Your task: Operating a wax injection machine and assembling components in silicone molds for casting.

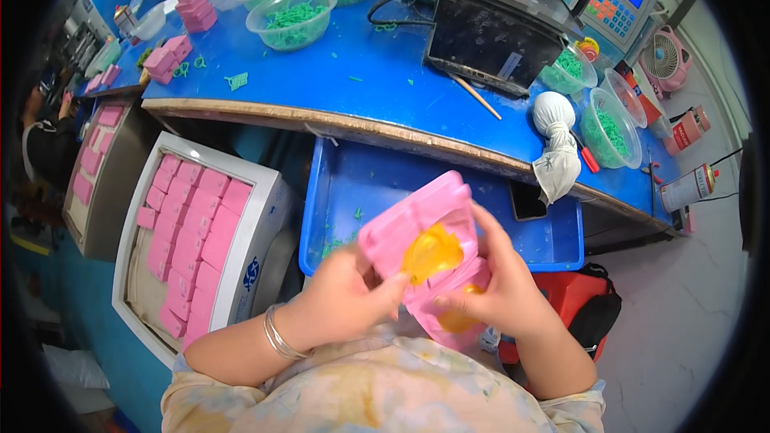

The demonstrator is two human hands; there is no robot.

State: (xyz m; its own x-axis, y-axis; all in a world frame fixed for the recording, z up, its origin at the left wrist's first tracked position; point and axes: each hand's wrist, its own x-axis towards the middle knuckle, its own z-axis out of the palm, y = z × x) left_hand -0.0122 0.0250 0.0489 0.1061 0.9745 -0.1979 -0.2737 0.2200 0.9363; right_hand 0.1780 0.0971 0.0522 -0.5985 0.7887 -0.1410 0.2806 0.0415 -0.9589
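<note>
1. Head view: both bare hands are up in front of the person's belly, and they hold one pink mold (387, 234) between them. It hangs in the air, near the close side of a blue tray (385, 167).
2. The mold is spread apart like a book. One yellow patch (437, 255) shows in the upper part, and a smaller yellow patch (459, 321) shows in the lower part. I cannot tell if the two parts are joined.
3. The left hand (345, 290) has its grip closed on the mold's left side, with the thumb in front, by the yellow.
4. The right hand (512, 293) has its grip closed on the right side. Its thumb lies across the lower part.
5. The step now looks like working the mold with its parts spread. I cannot tell if they are being pulled apart or pushed together.
6. The next move seems to call for both thumbs to stay gentle, so the yellow does not bend or tear. The two sides should be kept in line too.
7. More pink blocks (188, 216) sit in rows on a white-framed machine (261, 184) at the left. Green bits (293, 16) fill bowls on the blue tabletop (265, 84).
</note>
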